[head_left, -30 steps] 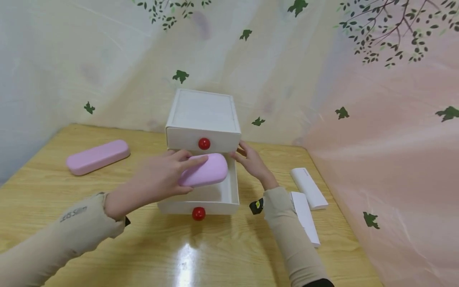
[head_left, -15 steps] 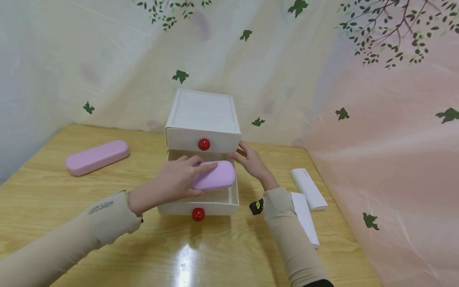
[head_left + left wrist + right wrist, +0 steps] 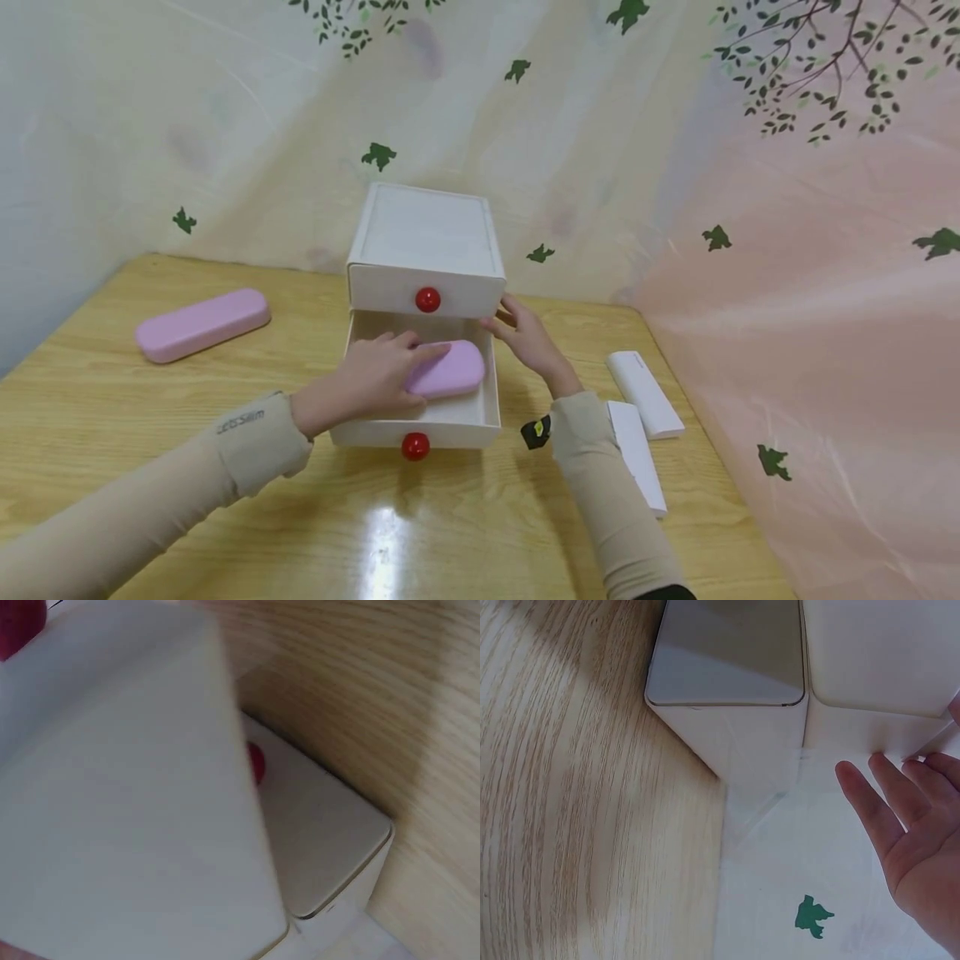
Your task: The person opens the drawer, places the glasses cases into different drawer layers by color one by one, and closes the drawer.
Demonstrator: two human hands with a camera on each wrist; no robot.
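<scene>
One of two pink cases (image 3: 452, 369) lower

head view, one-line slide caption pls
Left hand holding pink glasses case in open lower drawer of white cabinet.

A pink oblong case (image 3: 202, 325) lay left.
Two white boxes (image 3: 647, 395) lay right; a leaf-printed backdrop (image 3: 600, 150) hung far behind.

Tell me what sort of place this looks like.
Probably an indoor tabletop workspace with a makeshift backdrop. A wood-grain table holds a white drawer unit, and creased printed sheeting with leafy branches rises behind and to the right. What lies beyond it isn't visible.
</scene>
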